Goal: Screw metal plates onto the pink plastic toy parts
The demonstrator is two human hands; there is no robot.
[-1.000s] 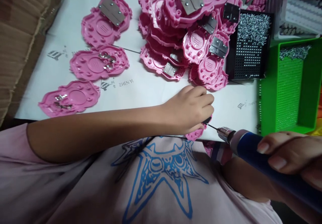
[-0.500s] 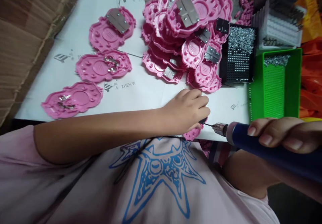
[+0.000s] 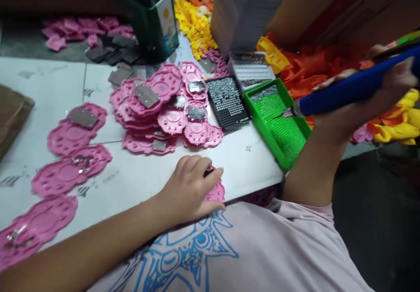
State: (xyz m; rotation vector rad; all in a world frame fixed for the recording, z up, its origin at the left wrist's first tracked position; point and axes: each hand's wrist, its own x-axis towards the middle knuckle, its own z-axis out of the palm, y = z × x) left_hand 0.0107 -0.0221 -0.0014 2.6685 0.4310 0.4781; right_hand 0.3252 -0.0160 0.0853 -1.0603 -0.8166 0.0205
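My left hand is closed over a pink plastic shell at the table's front edge, thumb and fingers around it; a dark plate shows between the fingers. My right hand, smeared by motion, grips a blue electric screwdriver. The screwdriver's bit points down over the green tray, which holds many small silver screws. Beside it lies a black perforated screw tray with rows of screws.
A heap of pink shells with grey plates stands behind my left hand. Several more shells lie at left. A dark green bin, yellow parts and a clear box are at the back. Orange parts lie at right.
My right hand has lifted the screwdriver away from the shell and moved it over the green tray. My left hand stays on the shell. The view has swung to the right and up.
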